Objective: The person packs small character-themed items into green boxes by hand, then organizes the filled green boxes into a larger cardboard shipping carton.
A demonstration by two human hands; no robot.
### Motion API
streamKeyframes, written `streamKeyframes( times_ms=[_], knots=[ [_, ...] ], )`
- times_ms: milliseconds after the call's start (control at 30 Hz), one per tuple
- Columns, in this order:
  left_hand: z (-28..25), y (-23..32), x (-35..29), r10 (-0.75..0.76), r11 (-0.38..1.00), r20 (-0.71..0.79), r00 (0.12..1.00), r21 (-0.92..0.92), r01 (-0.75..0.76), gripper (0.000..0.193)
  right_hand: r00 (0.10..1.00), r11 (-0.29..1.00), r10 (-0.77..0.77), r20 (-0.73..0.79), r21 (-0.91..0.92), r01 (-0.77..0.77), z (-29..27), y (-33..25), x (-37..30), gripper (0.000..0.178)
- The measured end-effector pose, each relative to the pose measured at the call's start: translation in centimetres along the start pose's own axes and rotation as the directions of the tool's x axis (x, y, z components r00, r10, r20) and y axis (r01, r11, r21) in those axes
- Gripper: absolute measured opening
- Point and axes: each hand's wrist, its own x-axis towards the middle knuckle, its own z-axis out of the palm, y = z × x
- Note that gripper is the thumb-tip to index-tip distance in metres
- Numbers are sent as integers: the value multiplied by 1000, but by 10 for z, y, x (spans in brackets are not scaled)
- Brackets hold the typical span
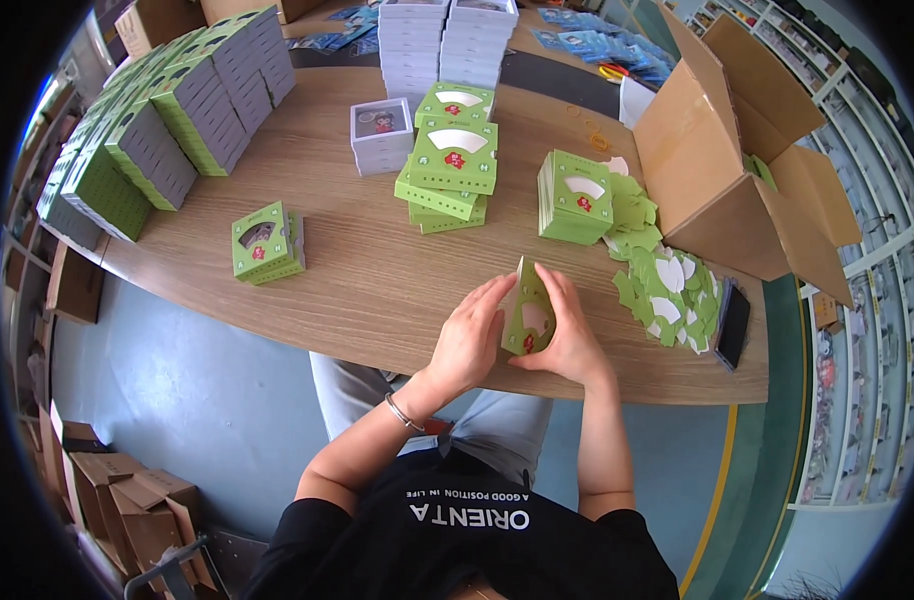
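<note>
Near the table's front edge, a green cardboard sleeve [528,312] with a fan-shaped window stands tilted on edge between my hands. My left hand [467,340] presses its fingers against the left side of the sleeve. On the opposite side, my right hand [574,338] grips it, with the thumb low and the fingers at the upper edge. Beyond them lies a stack of flat green sleeves [577,195]. Green boxes [453,158] are piled at the table's middle, behind my hands. Two sleeved boxes [267,243] rest on the left.
Rows of stacked green boxes [192,105] fill the far left. White boxed items [381,137] and tall white stacks [443,45] stand at the back. On the right are green and white paper scraps [667,295], a phone [734,325] and an open cardboard carton [692,170].
</note>
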Motion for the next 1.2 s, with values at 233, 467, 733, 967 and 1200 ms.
streamKeyframes(
  times_ms=[233,467,733,967,1200],
  knots=[
    [-10,-15,-8,-120,986,31,992,124,116,27,995,994,88,45,-64,-85,19,2,-7,120],
    [-14,-26,-6,-69,997,58,996,26,68,22,995,988,91,43,-131,-84,23,4,-7,120],
    [-13,-14,-7,-431,878,36,902,-216,428,30,999,991,51,3,-124,-50,23,2,-8,119],
    [-34,5,-4,-229,973,-10,973,23,230,28,998,979,59,21,-198,-54,25,-9,-5,120],
    [-37,-5,-5,-529,763,-50,847,-464,449,28,1000,962,15,-5,-272,-16,24,-17,-2,117]
  ],
)
